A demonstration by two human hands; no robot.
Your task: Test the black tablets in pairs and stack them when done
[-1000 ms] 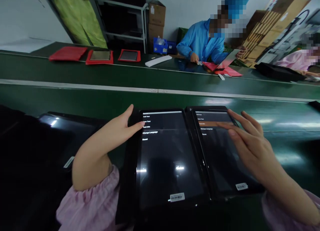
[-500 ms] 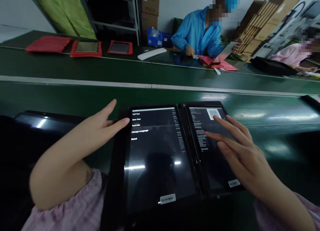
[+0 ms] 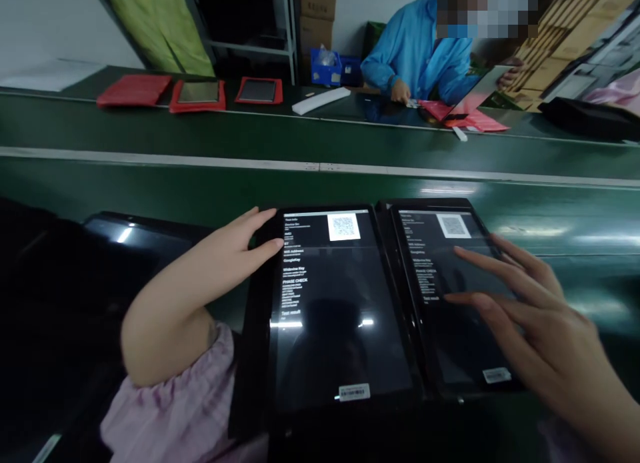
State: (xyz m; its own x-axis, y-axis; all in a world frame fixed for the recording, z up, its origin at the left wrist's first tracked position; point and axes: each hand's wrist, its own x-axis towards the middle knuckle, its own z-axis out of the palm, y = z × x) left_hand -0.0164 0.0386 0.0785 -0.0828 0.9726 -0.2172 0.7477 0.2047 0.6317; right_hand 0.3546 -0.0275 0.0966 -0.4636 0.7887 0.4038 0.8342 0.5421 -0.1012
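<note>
The left forearm comes in from the lower left out of a gathered lilac fabric sleeve (image 3: 175,396), with the wrist sharply bent so that the bare left hand (image 3: 245,243) points right. The right forearm rises from the lower right, and the bare right hand (image 3: 545,316) reaches leftwards over glass, palm down.

The left hand meets the upper left edge of a glossy black rectangular tablet with a lit screen (image 3: 345,303). Its thumb and forefinger are parted along that edge; its other fingers are hidden, so whether it grips cannot be told. The right hand is loosely spread above a second glossy black tablet (image 3: 450,343), holding nothing, two fingers pointing across the screen; whether their tips touch it is unclear.

Both tablets lie side by side in front of the person on a dark green, smooth work surface (image 3: 225,189), each showing white text and a square code near the top. Beyond, a co-worker in a blue jacket (image 3: 425,56) tilts a flat panel (image 3: 480,93) over red wrapping (image 3: 480,121)
</note>
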